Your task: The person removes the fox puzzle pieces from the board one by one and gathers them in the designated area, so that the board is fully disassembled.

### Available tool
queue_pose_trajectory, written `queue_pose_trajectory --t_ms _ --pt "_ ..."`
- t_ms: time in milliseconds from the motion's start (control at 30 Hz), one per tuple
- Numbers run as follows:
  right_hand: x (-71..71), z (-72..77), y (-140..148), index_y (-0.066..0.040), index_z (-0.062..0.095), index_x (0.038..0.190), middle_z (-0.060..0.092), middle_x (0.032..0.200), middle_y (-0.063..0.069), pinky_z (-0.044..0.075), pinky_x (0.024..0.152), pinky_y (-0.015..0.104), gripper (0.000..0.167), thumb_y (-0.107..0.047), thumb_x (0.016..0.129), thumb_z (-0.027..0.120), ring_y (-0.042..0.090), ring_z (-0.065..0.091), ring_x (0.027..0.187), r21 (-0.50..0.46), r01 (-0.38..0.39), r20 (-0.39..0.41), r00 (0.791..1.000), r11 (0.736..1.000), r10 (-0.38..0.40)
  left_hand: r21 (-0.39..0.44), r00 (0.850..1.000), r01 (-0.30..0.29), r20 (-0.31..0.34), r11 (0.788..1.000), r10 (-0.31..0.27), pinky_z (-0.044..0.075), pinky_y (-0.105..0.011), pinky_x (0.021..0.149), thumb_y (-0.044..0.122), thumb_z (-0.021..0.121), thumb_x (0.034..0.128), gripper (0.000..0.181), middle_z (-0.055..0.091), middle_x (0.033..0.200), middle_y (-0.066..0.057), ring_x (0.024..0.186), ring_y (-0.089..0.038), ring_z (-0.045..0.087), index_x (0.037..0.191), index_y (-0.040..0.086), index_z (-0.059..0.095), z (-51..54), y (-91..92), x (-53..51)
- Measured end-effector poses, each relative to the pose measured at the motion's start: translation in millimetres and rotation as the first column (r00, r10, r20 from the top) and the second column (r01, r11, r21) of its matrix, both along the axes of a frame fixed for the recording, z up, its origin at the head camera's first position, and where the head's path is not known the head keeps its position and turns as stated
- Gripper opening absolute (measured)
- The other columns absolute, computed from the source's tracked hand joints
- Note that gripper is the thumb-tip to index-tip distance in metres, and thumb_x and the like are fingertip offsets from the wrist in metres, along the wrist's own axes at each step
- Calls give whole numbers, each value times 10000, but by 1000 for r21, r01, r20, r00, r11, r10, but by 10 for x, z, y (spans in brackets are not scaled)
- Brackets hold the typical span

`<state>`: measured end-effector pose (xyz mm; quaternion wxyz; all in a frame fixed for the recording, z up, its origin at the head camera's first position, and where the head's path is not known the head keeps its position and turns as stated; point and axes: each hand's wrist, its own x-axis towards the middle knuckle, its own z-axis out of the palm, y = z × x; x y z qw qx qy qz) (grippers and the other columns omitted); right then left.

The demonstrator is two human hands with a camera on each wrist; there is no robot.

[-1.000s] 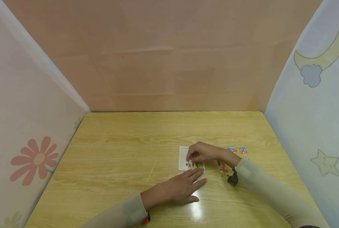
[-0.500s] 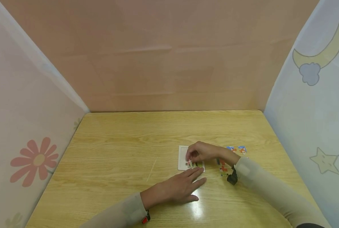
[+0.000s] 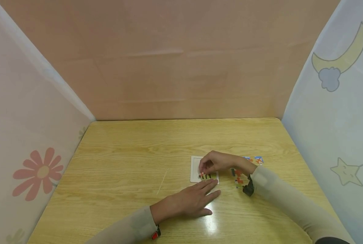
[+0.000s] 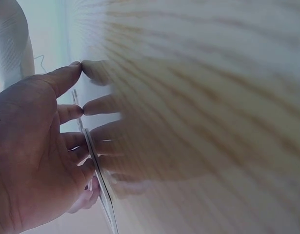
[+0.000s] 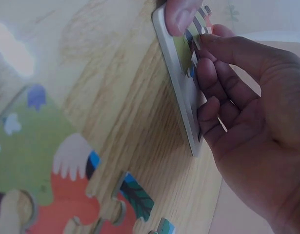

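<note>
A pale puzzle board [image 3: 194,171] lies right of the table's middle. In its near part are green pieces with dark stripes [image 3: 212,176]. My right hand [image 3: 217,162] reaches over the board, thumb and forefinger pinching a small puzzle piece [image 5: 194,39], mostly hidden by the fingers in the right wrist view. My left hand [image 3: 193,202] is spread with straight fingers, its fingertips at the board's near edge. In the right wrist view, one left fingertip [image 5: 181,18] rests on the board's corner.
Several loose puzzle pieces [image 3: 258,160] lie right of the board, partly under the right forearm. The right wrist view shows a green and orange piece [image 5: 37,141] and a leaf-patterned piece [image 5: 138,201] there. Printed cloth walls [image 3: 346,112] flank the wooden table [image 3: 123,152].
The right fingers shift only slightly at the board, and the striped pieces show a little more clearly. The left hand stays in place; the head view drifts slightly.
</note>
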<state>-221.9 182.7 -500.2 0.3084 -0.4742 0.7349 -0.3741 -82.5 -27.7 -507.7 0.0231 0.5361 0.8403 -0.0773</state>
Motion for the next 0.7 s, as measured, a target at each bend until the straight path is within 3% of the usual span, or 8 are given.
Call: queue_pose_trajectory --t_ms 433,700 --pt "-85 -34 41 -24 785 1100 768 978 116 633 807 315 158 43 976 712 190 726 876 -4 -21 105 994 1000 21 22 998 0 67 1000 -2 263 -321 1292 590 448 1094 726 219 1755 -139 1624 -255 212 1670 162 335 9 -17 -4" --pt "-86 -11 20 -5 791 1095 778 969 125 636 805 320 166 66 967 712 201 731 861 9 -14 116 993 1000 12 26 996 -8 92 1000 6 260 -320 1292 585 466 1090 724 217 1756 -138 1623 -250 216 1667 166 343 28 -19 -1"
